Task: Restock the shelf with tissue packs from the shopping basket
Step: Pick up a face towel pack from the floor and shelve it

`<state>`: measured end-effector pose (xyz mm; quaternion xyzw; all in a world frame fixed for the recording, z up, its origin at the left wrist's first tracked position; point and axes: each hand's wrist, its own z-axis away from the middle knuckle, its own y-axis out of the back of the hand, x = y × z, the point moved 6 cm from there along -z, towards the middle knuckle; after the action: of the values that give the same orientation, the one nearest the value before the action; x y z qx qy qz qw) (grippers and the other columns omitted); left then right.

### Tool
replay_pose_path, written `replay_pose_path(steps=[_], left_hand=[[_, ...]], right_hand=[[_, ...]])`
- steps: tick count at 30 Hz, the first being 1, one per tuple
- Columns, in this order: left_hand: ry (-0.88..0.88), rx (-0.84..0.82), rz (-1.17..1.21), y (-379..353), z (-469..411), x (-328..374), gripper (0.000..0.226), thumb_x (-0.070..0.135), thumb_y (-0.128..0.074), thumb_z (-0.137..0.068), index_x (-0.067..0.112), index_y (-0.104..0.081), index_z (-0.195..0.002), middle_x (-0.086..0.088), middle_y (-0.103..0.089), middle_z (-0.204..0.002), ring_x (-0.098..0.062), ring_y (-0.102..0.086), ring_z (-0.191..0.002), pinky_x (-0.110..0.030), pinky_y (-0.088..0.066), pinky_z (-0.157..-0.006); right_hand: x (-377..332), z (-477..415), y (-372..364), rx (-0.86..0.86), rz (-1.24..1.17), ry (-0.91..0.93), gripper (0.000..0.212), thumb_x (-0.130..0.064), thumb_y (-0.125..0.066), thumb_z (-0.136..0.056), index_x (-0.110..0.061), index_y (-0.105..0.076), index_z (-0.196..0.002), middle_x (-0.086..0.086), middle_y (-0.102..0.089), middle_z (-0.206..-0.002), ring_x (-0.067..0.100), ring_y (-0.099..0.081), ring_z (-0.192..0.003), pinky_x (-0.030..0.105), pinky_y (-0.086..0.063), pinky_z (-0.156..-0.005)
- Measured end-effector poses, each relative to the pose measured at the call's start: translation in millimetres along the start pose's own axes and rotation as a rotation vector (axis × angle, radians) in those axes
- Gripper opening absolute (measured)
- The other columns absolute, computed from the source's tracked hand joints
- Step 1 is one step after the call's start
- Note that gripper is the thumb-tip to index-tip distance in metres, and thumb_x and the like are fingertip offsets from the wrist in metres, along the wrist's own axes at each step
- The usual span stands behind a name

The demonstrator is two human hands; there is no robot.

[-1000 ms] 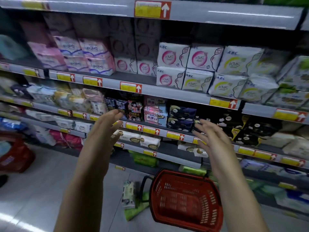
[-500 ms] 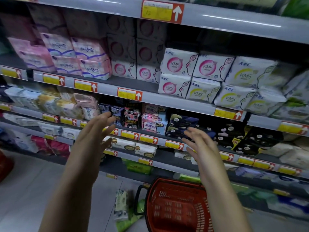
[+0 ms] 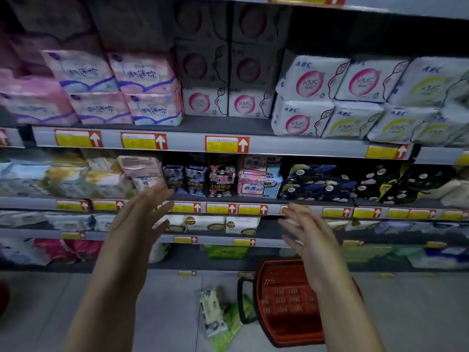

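Head view, stocked shelf, grey floor, red basket, left hand and right hand grip released

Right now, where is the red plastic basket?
Head view, lower right: red plastic basket on the grey floor, behind the right forearm, loose packs left of it.

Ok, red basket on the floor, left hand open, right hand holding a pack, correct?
Not quite: the right hand holds nothing, and its fingers are spread open like those of the left hand, as the head view shows. The red basket is on the floor.
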<state>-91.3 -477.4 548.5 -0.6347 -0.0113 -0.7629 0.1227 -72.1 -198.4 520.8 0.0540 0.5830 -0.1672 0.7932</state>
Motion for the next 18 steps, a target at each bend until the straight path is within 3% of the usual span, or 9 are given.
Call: replay_pose_path(steps=[4,10,15,18], left_hand=[[0.069,0.014,-0.008,19,-14,-30,0.024,0.040,-0.048,-0.095,0.035,-0.063,-0.113,0.015,-0.067,-0.115,-0.009,-0.060,-0.113,-0.038,-0.042,-0.099],[0.099,0.000,0.015,21,-43,-103,0.021,0.037,-0.047,-0.097,0.036,-0.064,-0.109,0.018,-0.069,-0.111,-0.002,-0.062,-0.110,-0.030,-0.044,-0.093],[0.213,0.094,0.005,38,-66,-208,0.026,0.032,-0.043,-0.098,0.027,-0.062,-0.116,0.008,-0.068,-0.117,-0.005,-0.062,-0.111,-0.035,-0.043,-0.102],[0.275,0.151,0.010,55,-70,-280,0.024,0.033,-0.048,-0.096,0.026,-0.061,-0.115,0.004,-0.067,-0.118,-0.009,-0.061,-0.112,-0.038,-0.041,-0.105]], right_hand=[[37,-13,-14,0.013,0.032,-0.061,0.017,-0.025,-0.048,-0.098,-0.025,-0.065,-0.100,-0.007,-0.067,-0.112,0.012,-0.063,-0.104,0.041,-0.045,-0.100],[117,-55,-32,-0.015,0.091,-0.136,0.016,-0.023,-0.049,-0.098,-0.023,-0.064,-0.101,-0.004,-0.066,-0.113,0.014,-0.062,-0.106,0.034,-0.045,-0.096],[212,-84,-36,-0.019,0.106,-0.190,0.021,-0.018,-0.048,-0.097,-0.012,-0.062,-0.111,0.002,-0.066,-0.113,0.013,-0.063,-0.102,0.020,-0.049,-0.075],[286,-99,-32,-0.027,0.188,-0.202,0.019,-0.014,-0.048,-0.097,-0.019,-0.065,-0.100,0.001,-0.068,-0.109,0.018,-0.064,-0.105,0.033,-0.048,-0.091]])
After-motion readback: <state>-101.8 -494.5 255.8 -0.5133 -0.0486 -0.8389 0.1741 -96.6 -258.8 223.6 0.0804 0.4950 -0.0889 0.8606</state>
